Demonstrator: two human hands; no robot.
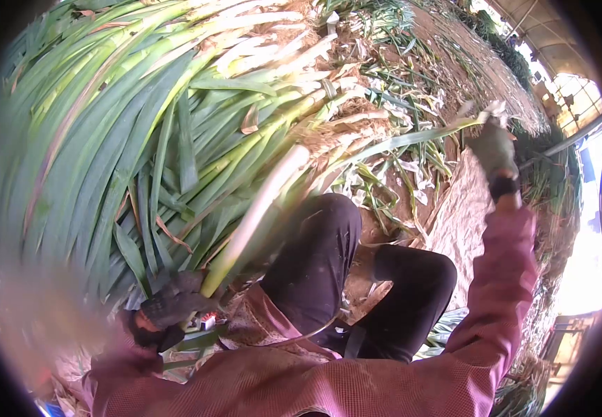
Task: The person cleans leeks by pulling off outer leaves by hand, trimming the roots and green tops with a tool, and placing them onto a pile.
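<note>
My gloved left hand (179,299) is closed around the green part of a leek (263,208), at the lower left. Its pale shaft slants up to the right, past my knee, slightly blurred. Far out to the right, my right hand (493,144), in a grey-green glove, is closed on the end of a long leek leaf (412,139). The strip stretches back leftward toward the heap. Beside the held leek lies a big heap of leeks (127,132), green leaves to the left and pale, rooty ends to the right.
Peeled leaf scraps (416,167) litter the brown ground right of the heap. My bent legs (322,257) in dark trousers are in the middle. A pale sheet (464,208) lies under my right arm. A metal-framed shelter (572,90) stands at the far right.
</note>
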